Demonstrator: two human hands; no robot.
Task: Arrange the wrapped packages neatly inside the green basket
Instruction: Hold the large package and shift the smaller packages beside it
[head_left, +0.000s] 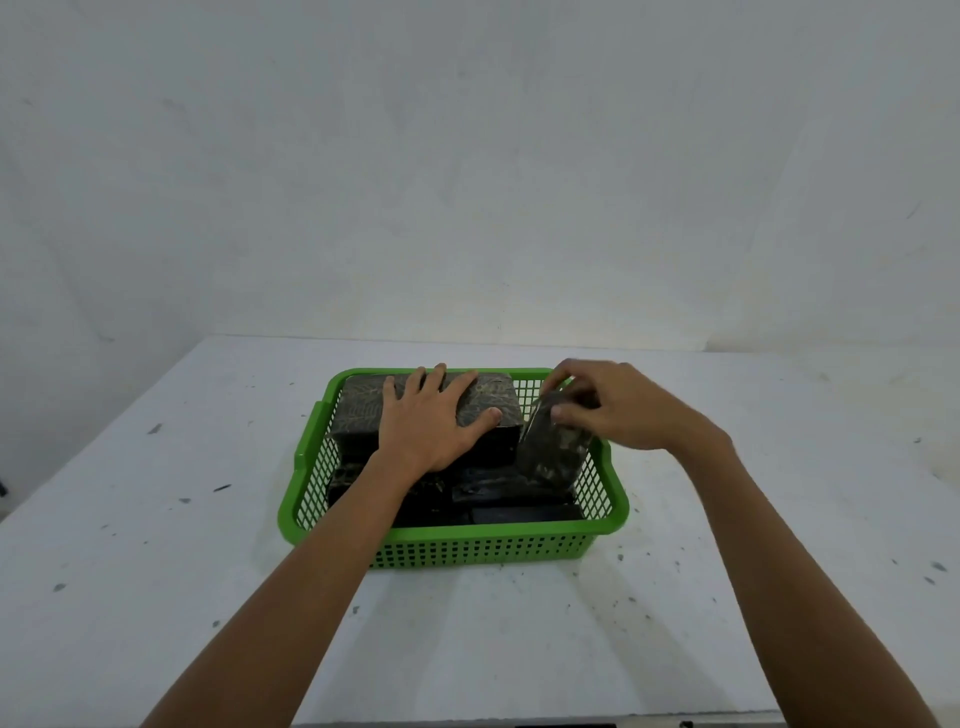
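Note:
A green lattice basket (483, 543) stands in the middle of the white table. Inside it, at the back left, is a large dark package with a leaf pattern (363, 410). My left hand (434, 421) lies flat on top of it, fingers spread. My right hand (608, 405) grips a smaller dark patterned package (553, 457) by its top, holding it upright and tilted against the right wall of the basket. More dark packages (519, 512) lie flat on the basket's floor at the front.
The white table (519, 649) is speckled with dark marks and meets a plain white wall at the back. Its front edge runs along the bottom of the view.

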